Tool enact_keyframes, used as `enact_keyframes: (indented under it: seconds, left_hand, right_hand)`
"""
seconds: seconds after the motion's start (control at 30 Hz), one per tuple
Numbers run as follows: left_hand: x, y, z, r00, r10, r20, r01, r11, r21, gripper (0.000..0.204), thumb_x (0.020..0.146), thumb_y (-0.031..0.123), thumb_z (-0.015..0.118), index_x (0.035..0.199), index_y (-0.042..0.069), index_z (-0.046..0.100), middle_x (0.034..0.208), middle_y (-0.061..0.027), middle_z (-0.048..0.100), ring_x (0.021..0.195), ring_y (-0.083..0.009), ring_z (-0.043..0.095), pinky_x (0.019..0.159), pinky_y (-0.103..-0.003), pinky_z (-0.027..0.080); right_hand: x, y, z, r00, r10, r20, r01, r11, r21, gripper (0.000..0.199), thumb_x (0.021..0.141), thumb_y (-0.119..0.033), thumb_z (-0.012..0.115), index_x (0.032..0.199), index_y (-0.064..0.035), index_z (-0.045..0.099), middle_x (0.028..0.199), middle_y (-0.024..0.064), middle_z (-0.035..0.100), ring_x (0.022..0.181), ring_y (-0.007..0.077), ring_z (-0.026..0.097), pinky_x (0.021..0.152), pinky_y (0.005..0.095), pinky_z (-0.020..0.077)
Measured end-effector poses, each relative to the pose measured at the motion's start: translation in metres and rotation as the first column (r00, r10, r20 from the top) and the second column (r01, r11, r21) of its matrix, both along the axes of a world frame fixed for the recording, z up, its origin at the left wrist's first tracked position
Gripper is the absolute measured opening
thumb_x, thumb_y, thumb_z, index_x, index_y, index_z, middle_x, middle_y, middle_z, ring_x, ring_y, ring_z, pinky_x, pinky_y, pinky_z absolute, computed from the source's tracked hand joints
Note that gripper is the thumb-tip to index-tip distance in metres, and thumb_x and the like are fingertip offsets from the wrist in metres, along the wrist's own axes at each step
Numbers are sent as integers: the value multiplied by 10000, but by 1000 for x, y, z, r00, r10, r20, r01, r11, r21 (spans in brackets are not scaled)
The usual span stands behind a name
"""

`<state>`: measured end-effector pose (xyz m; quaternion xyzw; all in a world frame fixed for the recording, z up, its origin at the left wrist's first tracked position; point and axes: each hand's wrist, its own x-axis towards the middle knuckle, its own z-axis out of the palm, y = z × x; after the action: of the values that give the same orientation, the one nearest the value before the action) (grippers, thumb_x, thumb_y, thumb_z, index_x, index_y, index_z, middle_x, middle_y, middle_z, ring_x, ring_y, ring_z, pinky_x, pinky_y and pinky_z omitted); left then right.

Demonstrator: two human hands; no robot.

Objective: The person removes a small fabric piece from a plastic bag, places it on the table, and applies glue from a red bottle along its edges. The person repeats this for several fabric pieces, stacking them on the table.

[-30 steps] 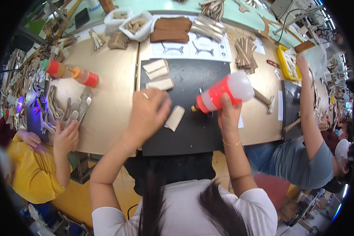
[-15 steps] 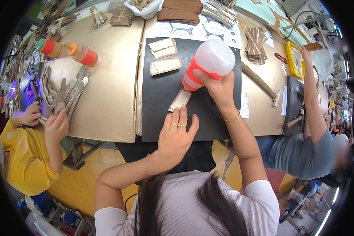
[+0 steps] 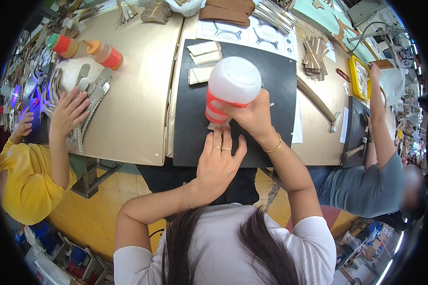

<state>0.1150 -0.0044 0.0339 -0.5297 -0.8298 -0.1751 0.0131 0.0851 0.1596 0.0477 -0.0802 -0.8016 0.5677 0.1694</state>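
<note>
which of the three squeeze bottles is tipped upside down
The big white bottle with the red cap end, held nozzle-down over the black mat in the right hand. The two small orange bottles lie untouched on the tan table.

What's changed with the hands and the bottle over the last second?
The right hand swung the glue bottle from lying sideways to tipped nozzle-down over the small beige piece. The left hand let go of that piece, drew back, then came flat beside it. The bottle stayed gripped; the black mat kept its place.

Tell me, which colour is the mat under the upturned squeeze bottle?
The flat work mat is black, seen best in the head view.
</note>
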Motion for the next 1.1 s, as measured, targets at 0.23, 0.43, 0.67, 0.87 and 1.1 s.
enact_keyframes:
  seconds: [0.23, 0.43, 0.67, 0.87, 1.1]
  left_hand:
    - [0, 0, 2, 1000, -1, -11, 1, 1000, -28, 416, 854, 162, 580, 1240, 7, 563, 1290, -369, 514, 1168, -449, 535, 1022, -492, 405]
    - [0, 3, 5, 1000, -3, -1, 3, 996, -90, 411, 860, 168, 586, 1240, 13, 568, 1292, -364, 523, 1183, -454, 534, 1023, -489, 405]
    - [3, 4, 5, 1000, 14, -27, -17, 993, -113, 405, 864, 190, 588, 1227, 12, 579, 1293, -359, 526, 1192, -458, 532, 1032, -494, 395]
    - [7, 4, 2, 999, 35, -17, -36, 993, -115, 424, 831, 185, 638, 1219, 25, 584, 1311, -333, 507, 1200, -445, 515, 1022, -501, 403]
    - [6, 5, 5, 999, 38, -29, -42, 991, -129, 412, 853, 172, 583, 1236, 22, 572, 1280, -313, 544, 1169, -417, 539, 1008, -471, 406]
  right_hand:
    - [0, 12, -3, 991, -135, 24, 136, 957, -254, 436, 762, -222, 846, 1078, 29, 681, 962, 112, 739, 871, 166, 704, 775, 320, 567]
    - [-6, 37, -10, 974, -226, -23, 223, 970, -97, 481, 768, -281, 847, 1097, 25, 674, 976, 121, 733, 869, 180, 700, 766, 323, 562]
    - [-9, 28, -7, 986, -168, 12, 168, 983, -72, 450, 764, -273, 845, 1073, 15, 688, 967, 127, 742, 868, 186, 713, 772, 326, 564]
    - [-1, 4, -5, 998, -22, 62, 27, 997, -78, 426, 752, -258, 849, 1061, -7, 699, 957, 111, 745, 859, 192, 719, 773, 321, 566]
    - [-2, 15, 1, 988, -152, -10, 138, 918, -371, 394, 828, -192, 797, 1120, 27, 649, 1025, 85, 707, 936, 155, 663, 827, 313, 538]
